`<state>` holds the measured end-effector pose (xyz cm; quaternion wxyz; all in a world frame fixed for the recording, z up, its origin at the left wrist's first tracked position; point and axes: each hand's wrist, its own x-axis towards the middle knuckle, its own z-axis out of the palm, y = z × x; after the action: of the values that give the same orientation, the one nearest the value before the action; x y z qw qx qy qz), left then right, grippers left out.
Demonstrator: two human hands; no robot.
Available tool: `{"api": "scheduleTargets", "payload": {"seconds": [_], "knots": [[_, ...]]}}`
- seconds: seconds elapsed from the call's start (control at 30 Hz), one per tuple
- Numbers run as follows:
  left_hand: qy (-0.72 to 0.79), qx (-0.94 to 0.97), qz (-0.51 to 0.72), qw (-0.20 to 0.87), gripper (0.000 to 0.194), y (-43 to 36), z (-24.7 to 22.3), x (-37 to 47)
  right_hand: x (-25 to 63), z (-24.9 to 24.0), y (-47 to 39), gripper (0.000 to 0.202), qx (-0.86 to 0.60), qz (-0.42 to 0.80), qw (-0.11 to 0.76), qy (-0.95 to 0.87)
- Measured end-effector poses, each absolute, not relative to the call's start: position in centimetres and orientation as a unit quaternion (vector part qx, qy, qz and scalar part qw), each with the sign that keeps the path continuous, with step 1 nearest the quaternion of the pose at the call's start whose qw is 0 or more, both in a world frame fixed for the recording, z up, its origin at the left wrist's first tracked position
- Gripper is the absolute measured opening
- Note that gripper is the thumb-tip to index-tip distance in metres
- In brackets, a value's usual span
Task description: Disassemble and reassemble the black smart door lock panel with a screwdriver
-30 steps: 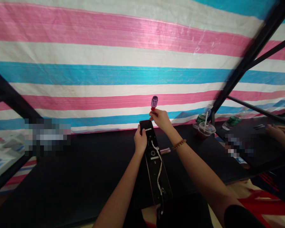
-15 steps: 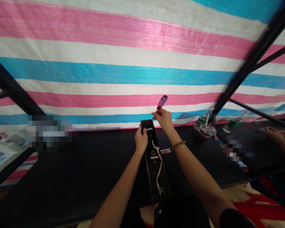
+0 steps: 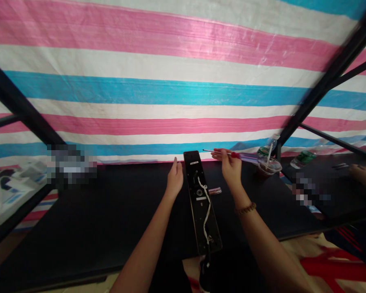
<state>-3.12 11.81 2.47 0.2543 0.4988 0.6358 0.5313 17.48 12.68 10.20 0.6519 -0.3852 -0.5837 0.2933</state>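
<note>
A long black panel (image 3: 193, 219) lies on the black table, with a white cable (image 3: 208, 209) running along it and hanging past its near end. My left hand (image 3: 175, 179) is just left of the panel's far end, fingers stretched, holding nothing. To the right of that end, my right hand (image 3: 232, 169) grips a screwdriver (image 3: 247, 158) with a purple handle and red collar. The screwdriver lies nearly level, its thin tip pointing left above the panel's far edge. A small pinkish bundle (image 3: 215, 191), too small to name, sits against the panel's right side.
At the back right stand a lidded cup with a straw (image 3: 269, 165) and a plastic bottle (image 3: 273, 142). Another bottle (image 3: 303, 158) and a co-worker's hand (image 3: 362, 175) are farther right. White power strips (image 3: 10, 199) sit at the left. Black metal posts (image 3: 295, 116) frame a striped sheet.
My left hand has let go of the panel and moved slightly left. My right hand has drawn the screwdriver away to the right and tipped it from upright to nearly level.
</note>
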Motion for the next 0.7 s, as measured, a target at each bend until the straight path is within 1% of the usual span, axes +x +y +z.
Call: {"api": "scheduleTargets", "payload": {"seconds": [0.07,0.1,0.17,0.2,0.23,0.33,0.4,0.5,0.7], "knots": [[0.652,0.511,0.503,0.245,0.043,8.9,2.2,-6.2,19.4,8.4,9.0,0.037,-0.375,0.328,0.679,-0.539],[0.662,0.517,0.486,0.24,0.036,7.1,1.9,-7.7,20.5,7.2,7.0,0.034,-0.384,0.337,0.686,-0.519],[0.675,0.535,0.446,0.243,0.022,3.4,1.0,-10.0,22.4,4.6,2.9,0.027,-0.427,0.316,0.71,-0.462],[0.676,0.546,0.426,0.251,0.018,1.8,0.5,-10.8,23.1,3.2,0.9,0.025,-0.45,0.321,0.712,-0.432],[0.677,0.564,0.4,0.253,0.018,0.4,0.0,-11.2,23.7,2.0,-1.1,0.026,-0.471,0.335,0.708,-0.405],[0.698,0.607,0.328,0.193,0.025,-1.6,-1.3,-11.2,24.3,-0.7,-6.0,0.027,-0.507,0.38,0.7,-0.328],[0.708,0.622,0.296,0.158,0.024,-1.5,-1.5,-10.6,24.1,-1.5,-8.2,0.027,-0.512,0.402,0.702,-0.289],[0.712,0.632,0.268,0.148,0.018,-0.9,-1.4,-9.9,23.4,-1.6,-10.0,0.028,-0.509,0.436,0.693,-0.267],[0.726,0.624,0.252,0.14,0.021,-1.3,-1.1,-9.4,20.7,-0.4,-10.5,0.029,-0.488,0.464,0.676,-0.3]]}}
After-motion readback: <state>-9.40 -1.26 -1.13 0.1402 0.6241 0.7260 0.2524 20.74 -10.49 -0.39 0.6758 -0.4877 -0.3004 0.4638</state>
